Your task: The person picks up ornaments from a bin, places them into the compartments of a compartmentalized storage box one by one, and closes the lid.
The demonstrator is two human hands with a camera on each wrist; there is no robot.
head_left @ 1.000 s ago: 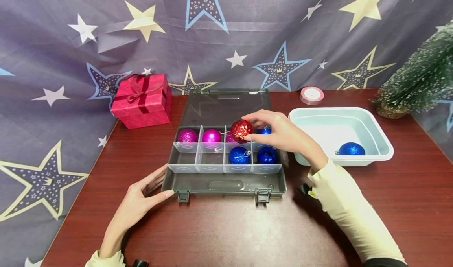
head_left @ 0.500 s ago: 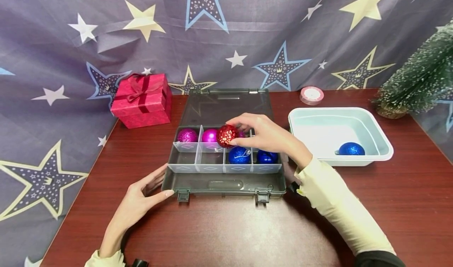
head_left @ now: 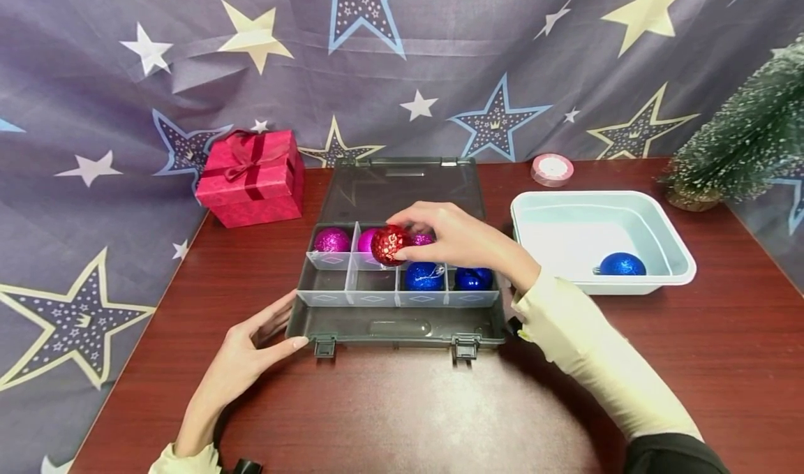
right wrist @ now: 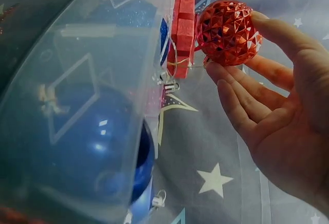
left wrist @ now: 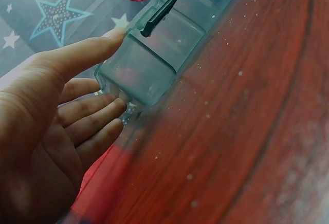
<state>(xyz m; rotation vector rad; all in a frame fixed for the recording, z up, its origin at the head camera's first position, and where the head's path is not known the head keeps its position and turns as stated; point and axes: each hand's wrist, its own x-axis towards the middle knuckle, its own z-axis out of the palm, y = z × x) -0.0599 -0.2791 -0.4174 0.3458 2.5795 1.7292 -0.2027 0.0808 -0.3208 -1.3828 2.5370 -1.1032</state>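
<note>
In the head view my right hand [head_left: 449,240] holds a red faceted Christmas bauble [head_left: 388,244] between thumb and fingers. It is raised above the divided grey plastic box [head_left: 402,327], over the back row's second compartment. The right wrist view shows the bauble's thread hanging beside the fingers. My left hand [head_left: 248,352] touches the box's front left corner, its thumb at the front edge and its fingers loosely straight along the side. Pink baubles [head_left: 331,239] sit in the back row, partly hidden by the right hand. Blue baubles [head_left: 424,276] fill the two right front compartments.
A pale blue tub [head_left: 687,268] with one blue glitter bauble [head_left: 622,264] stands to the right. Behind it are a ribbon roll [head_left: 553,169] and a small frosted tree [head_left: 741,139]. A red gift box [head_left: 251,178] stands at the back left. The grey box's lid [head_left: 402,188] lies folded back.
My right hand has carried the red bauble leftward across the box, from over the third column to the second. The left hand has kept its place at the corner.
</note>
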